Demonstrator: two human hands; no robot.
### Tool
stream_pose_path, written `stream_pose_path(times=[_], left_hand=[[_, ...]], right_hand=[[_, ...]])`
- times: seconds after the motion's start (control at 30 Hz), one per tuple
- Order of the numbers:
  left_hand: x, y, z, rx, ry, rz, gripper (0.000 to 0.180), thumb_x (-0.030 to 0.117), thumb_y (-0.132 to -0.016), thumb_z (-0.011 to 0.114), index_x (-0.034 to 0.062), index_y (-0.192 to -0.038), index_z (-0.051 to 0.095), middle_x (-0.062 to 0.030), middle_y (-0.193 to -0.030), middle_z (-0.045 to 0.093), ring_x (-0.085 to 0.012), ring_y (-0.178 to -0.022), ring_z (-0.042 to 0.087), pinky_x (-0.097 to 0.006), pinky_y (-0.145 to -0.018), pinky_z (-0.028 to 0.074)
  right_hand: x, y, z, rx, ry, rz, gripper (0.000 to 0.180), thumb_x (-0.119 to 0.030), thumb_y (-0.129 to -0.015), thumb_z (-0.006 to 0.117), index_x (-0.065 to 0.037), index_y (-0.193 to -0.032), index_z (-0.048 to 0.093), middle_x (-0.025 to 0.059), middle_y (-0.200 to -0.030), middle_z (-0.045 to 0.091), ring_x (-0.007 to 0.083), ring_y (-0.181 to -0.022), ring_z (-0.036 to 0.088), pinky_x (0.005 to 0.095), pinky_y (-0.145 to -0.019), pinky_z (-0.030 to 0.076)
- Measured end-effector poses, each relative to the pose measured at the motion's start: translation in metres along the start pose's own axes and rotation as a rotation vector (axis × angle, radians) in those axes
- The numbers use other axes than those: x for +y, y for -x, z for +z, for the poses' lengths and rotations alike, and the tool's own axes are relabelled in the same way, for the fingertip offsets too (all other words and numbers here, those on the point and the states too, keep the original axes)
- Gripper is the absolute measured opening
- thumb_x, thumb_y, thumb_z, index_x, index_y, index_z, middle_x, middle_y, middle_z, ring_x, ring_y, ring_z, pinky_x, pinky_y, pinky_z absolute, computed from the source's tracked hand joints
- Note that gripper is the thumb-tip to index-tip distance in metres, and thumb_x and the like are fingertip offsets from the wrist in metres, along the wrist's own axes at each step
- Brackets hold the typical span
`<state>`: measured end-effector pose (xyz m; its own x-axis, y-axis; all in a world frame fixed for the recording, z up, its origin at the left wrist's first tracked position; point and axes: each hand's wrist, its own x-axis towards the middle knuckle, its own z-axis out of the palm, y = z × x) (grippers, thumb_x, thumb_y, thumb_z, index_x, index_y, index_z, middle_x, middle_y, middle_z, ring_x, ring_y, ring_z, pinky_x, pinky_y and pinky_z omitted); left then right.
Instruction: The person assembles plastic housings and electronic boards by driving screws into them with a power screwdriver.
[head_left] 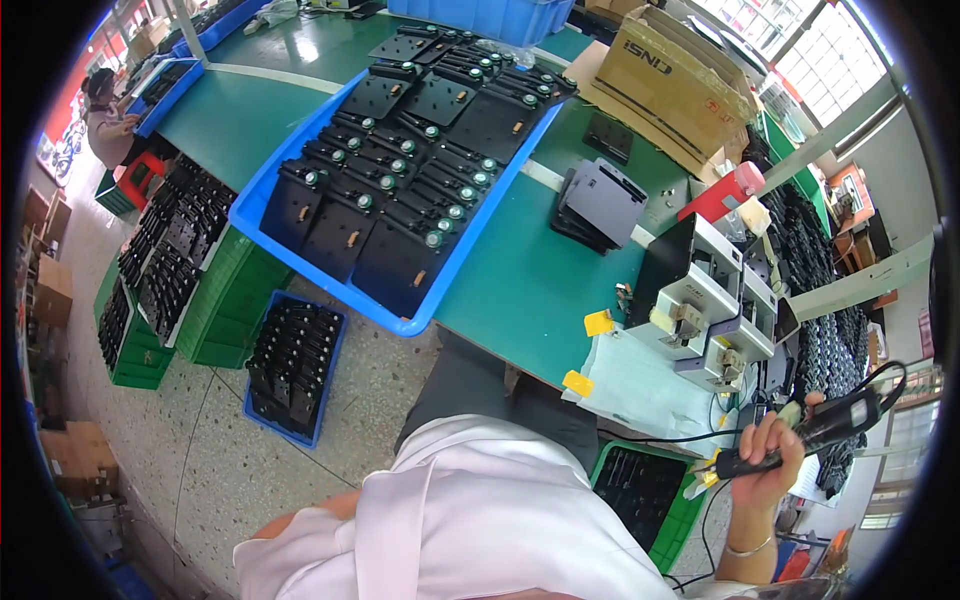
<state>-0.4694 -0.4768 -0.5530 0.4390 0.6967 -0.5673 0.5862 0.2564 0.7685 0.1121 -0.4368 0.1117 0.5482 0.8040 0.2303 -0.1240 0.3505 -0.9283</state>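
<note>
Pale shirt [470, 510], lower centre. Right hand [768, 458], lower right: grips black corded tool [840, 422], seemingly for control. Left hand: unseen, cannot tell. Blue tray [411, 327]: likely groups parts [400, 266].

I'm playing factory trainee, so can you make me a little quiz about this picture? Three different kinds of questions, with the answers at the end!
1. True or false: the right hand is holding a corded black tool.
2. What colour is the big tray of black parts on the green table? A) red B) blue C) yellow
3. Fill in the missing word: in the picture, the cardboard box is to the ____ of the big tray.

Key: 1. True. 2. B, blue. 3. Right.
</note>
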Motion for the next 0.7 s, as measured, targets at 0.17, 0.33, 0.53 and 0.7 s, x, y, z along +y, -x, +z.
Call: stream_pose_path(times=[0.17,0.33,0.53,0.7], left_hand=[[0.048,-0.017,0.029,-0.132,-0.075,-0.054,0.051,0.035,-0.080,0.072,0.0087,-0.122,0.061,-0.0142,-0.122,0.063,-0.0242,-0.112,0.060,-0.042,-0.094,0.048],[0.133,-0.032,0.001,-0.222,-0.202,-0.126,0.046,0.036,-0.081,0.070,0.0088,-0.118,0.063,-0.0136,-0.117,0.065,-0.0233,-0.108,0.062,-0.041,-0.092,0.049],[0.254,-0.009,-0.065,-0.336,-0.397,-0.271,0.041,0.037,-0.083,0.067,0.0089,-0.113,0.065,-0.0128,-0.111,0.067,-0.0222,-0.103,0.064,-0.040,-0.090,0.050],[0.332,0.030,-0.090,-0.439,-0.501,-0.438,0.038,0.038,-0.084,0.065,0.0090,-0.109,0.067,-0.0121,-0.106,0.069,-0.0213,-0.100,0.065,-0.039,-0.088,0.051]], right_hand=[[0.019,0.017,-0.006,0.168,-0.027,-0.098,0.055,-0.012,-0.093,0.049,-0.012,-0.144,0.027,-0.0001,-0.069,0.038,0.0078,-0.055,0.038,0.0236,-0.052,0.038],[0.042,0.038,-0.032,0.237,-0.074,-0.174,0.041,-0.014,-0.093,0.050,-0.007,-0.132,0.039,-0.0002,-0.068,0.038,0.0078,-0.056,0.038,0.0235,-0.053,0.036],[0.072,0.042,-0.049,0.166,-0.084,-0.116,0.020,-0.018,-0.091,0.050,-0.008,-0.075,0.044,0.0003,-0.067,0.034,0.0094,-0.054,0.036,0.0235,-0.054,0.034],[0.074,0.018,-0.038,0.264,-0.023,-0.102,0.067,-0.013,-0.081,0.058,-0.010,-0.137,0.021,0.0011,-0.059,0.042,0.0127,-0.048,0.043,0.0283,-0.046,0.044]])
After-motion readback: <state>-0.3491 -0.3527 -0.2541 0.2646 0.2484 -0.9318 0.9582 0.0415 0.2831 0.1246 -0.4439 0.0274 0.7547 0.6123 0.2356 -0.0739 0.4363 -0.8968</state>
